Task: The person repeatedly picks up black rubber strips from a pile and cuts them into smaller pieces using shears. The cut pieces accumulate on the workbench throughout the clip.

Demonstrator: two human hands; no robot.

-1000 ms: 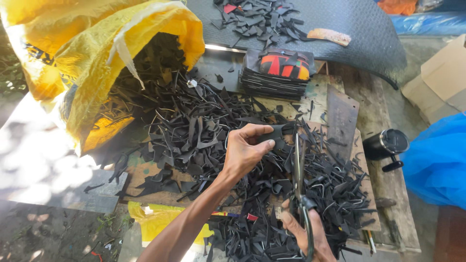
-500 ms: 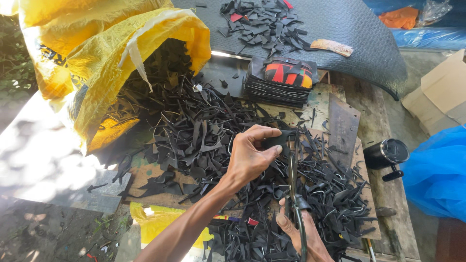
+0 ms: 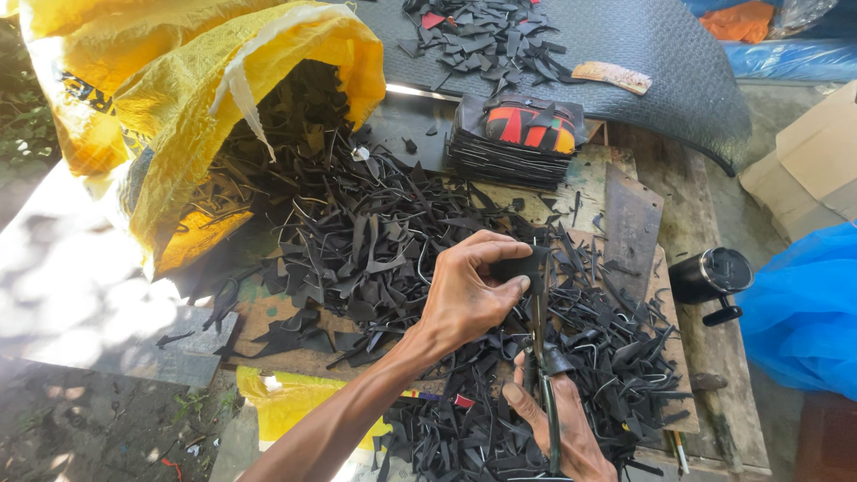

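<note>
Over the wooden worktable's (image 3: 687, 232) near edge, left hand (image 3: 464, 295) pinched a small black rubber piece (image 3: 522, 266) between thumb and fingers, right hand (image 3: 558, 428) closed around long shears (image 3: 541, 357), blades meeting the piece, black scraps (image 3: 375, 232) heaped beneath, yellow sack (image 3: 178, 98) at the far left corner.

Small black rubber piece (image 3: 518, 266) pinched upright between scissors (image 3: 542, 357) blades.

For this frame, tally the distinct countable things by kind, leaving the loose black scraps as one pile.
Hands: 2, left hand pinching a black piece, right hand on scissors
Scissors: 1
Black piece: 1
Yellow sack: 1
Scrap pile: 1
Stack of cut pieces: 1
Black cup: 1
Total: 8
</note>
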